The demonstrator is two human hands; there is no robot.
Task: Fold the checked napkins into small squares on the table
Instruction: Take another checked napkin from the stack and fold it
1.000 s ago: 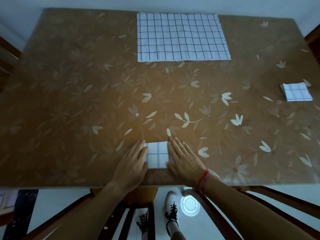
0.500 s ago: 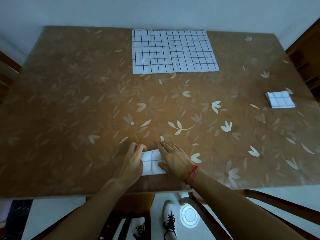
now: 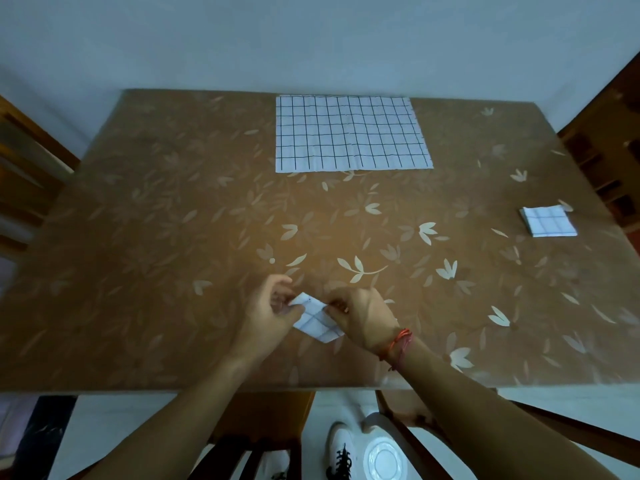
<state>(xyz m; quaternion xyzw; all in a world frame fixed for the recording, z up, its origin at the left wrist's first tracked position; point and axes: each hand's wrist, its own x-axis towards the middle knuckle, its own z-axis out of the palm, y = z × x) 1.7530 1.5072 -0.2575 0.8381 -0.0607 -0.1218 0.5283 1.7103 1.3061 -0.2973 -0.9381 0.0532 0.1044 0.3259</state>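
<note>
Napkin, small white checked folded square, pinched at opposite corners by left hand and right hand, fingers curled on cloth, near front edge of brown floral bench. Farther back, flat checked napkin; far right, folded checked stack.

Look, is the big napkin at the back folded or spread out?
Spread out. The big napkin lies flat, its whole grid showing.

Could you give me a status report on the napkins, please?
Left hand and right hand pinch the folded napkin. Finished square at right; flat napkin at far edge. Nothing in the way.
</note>
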